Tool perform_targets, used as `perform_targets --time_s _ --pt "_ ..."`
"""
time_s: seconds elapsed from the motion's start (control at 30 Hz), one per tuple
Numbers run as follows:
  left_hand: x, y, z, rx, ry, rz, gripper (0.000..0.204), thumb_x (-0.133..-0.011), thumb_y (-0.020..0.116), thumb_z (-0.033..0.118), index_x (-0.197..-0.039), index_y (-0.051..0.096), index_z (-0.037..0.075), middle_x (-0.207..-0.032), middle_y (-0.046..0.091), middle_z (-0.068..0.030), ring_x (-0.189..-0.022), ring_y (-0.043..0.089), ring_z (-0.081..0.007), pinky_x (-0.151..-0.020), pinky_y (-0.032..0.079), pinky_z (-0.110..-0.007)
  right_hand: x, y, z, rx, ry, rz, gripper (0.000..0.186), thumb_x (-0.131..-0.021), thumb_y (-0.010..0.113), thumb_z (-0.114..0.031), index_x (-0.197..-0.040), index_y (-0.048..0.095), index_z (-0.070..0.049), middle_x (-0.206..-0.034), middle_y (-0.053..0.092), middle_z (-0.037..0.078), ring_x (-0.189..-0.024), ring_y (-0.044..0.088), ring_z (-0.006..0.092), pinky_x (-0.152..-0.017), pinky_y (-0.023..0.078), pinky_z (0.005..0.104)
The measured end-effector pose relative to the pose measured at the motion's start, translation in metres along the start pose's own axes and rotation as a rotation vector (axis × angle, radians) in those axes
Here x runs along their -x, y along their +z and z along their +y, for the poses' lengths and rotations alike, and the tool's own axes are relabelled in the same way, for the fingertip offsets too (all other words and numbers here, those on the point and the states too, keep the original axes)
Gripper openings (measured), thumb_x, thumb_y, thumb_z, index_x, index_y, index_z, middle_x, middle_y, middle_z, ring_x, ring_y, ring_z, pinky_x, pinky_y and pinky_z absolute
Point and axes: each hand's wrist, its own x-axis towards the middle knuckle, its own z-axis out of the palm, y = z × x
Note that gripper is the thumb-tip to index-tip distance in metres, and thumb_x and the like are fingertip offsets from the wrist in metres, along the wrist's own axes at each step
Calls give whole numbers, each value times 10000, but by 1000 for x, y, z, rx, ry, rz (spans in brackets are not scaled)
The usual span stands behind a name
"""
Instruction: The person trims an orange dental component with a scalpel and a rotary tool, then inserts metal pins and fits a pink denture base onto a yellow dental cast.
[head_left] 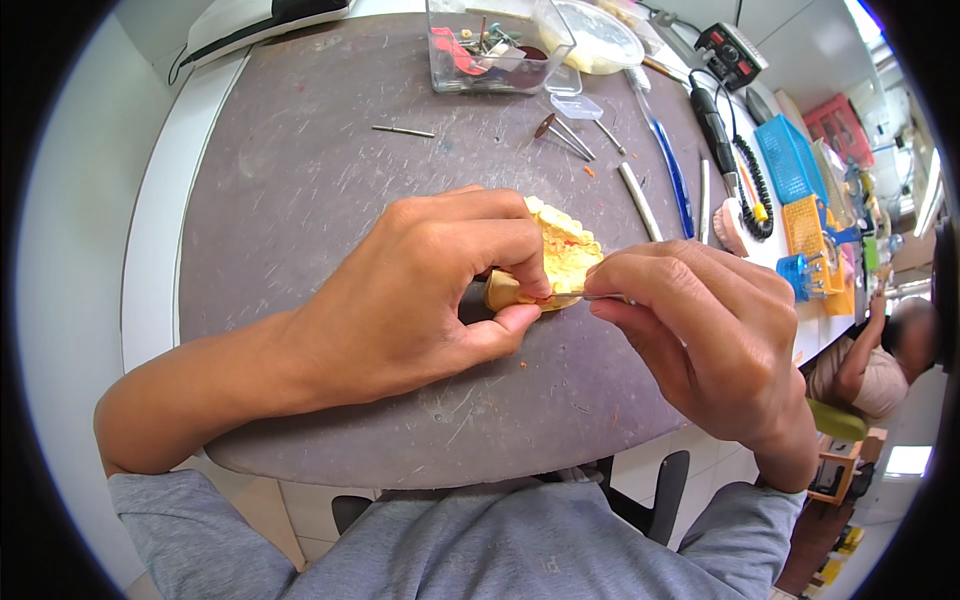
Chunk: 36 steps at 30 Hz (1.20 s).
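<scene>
A yellow plaster dental cast [570, 250] with a row of teeth lies on the grey table, partly hidden behind my fingers. My left hand [440, 275] is closed, its thumb and fingers pinching a small tan plaster piece [502, 290] at the near edge of the cast. Between the fingertips, details are too small to make out. My right hand [705, 320] grips a thin metal hand tool [580, 295] like a pen. The tool's tip reaches left to the fingertips of my left hand, and most of its handle is hidden in my grip.
Beyond the cast stand a clear plastic box [500, 60] of small tools and a round translucent lid [598, 35]. Small rotary bits [570, 138], a blue-handled brush [672, 175] and a black handpiece [710, 125] lie to the right. A person [870, 360] sits farther right.
</scene>
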Motion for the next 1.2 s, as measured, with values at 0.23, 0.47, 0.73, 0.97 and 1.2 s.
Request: perform_targets --time_s 0.23,0.47,0.73,0.97,1.2 --pt "-2 8 1 -55 44 78 197 -742 777 26 -811 593 16 -861 632 -100 -808 617 -257 -696 494 -345 -8 0 -2 157 -231 -35 209 -739 796 -118 -837 657 4 -732 662 98 -623 671 215 -499 493 317" --pt "-2 10 4 -128 42 81 224 -726 781 49 -780 566 22 -834 609 -94 -784 584 -274 -663 469 -372 -17 0 -8 291 -152 -86 376 -836 764 -318 -682 513 -83 -567 403 4 -470 459 167 -433 337 333" --pt "-4 13 5 -136 71 104 216 -706 747 0 -776 544 28 -820 592 -92 -759 556 -277 -644 454 -379 -17 -12 -4 197 -130 -111 263 -816 774 -252 -847 679 -9 -715 595 68 -577 580 192 -492 444 309" --pt "-3 13 3 -130 66 94 224 -683 728 -10 -775 530 35 -809 579 -91 -736 527 -277 -634 432 -376 -18 -10 -4 257 -230 -135 236 -767 795 -176 -783 637 -1 -701 589 66 -569 577 195 -463 437 316" --pt "-5 17 3 -109 113 173 222 -694 748 15 -769 540 36 -791 565 -89 -732 526 -276 -628 430 -379 -19 -8 -4 253 -164 -82 305 -792 796 -264 -788 613 -19 -660 538 43 -555 549 196 -455 411 319"
